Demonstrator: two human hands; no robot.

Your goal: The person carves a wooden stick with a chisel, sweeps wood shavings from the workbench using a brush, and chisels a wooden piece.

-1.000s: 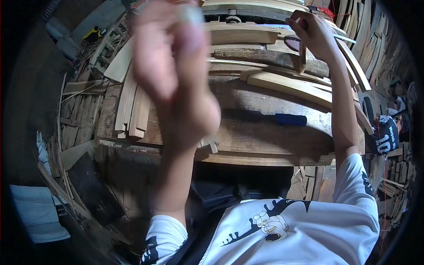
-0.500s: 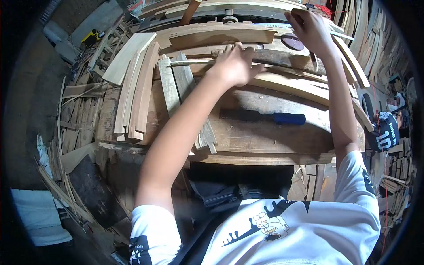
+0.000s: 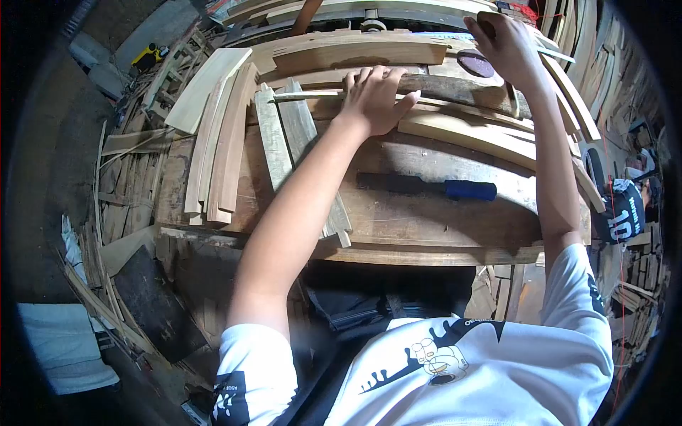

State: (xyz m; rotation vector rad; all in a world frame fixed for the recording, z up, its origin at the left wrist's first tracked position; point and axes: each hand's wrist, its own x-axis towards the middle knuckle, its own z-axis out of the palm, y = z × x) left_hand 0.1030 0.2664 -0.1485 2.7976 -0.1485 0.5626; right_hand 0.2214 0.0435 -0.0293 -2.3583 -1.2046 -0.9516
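My left hand [image 3: 373, 103] rests over the left end of a rough, bark-edged piece of wood [image 3: 455, 92]. Its fingers lap over the far side and the thumb points right. My right hand [image 3: 501, 46] is raised above the wood's right part, curled into a fist; what it holds is hidden. Left of that fist is a dark purple disc [image 3: 474, 64]. Nearer to me, a chisel-like tool with a dark flat blade and a blue handle [image 3: 470, 190] lies on the wooden bench [image 3: 426, 231].
Pale boards [image 3: 226, 149] are stacked at the bench's left, beside two narrow grey-brown slats [image 3: 302, 131]. A curved plank [image 3: 359, 57] lies at the back. A pale plank [image 3: 469, 138] lies before the bark-edged wood. Scrap wood [image 3: 131, 184] heaps up around the bench.
My left hand's fingers have drawn closer together and settled over the bark-edged wood. The right fist remains raised. The whole view has shifted slightly.
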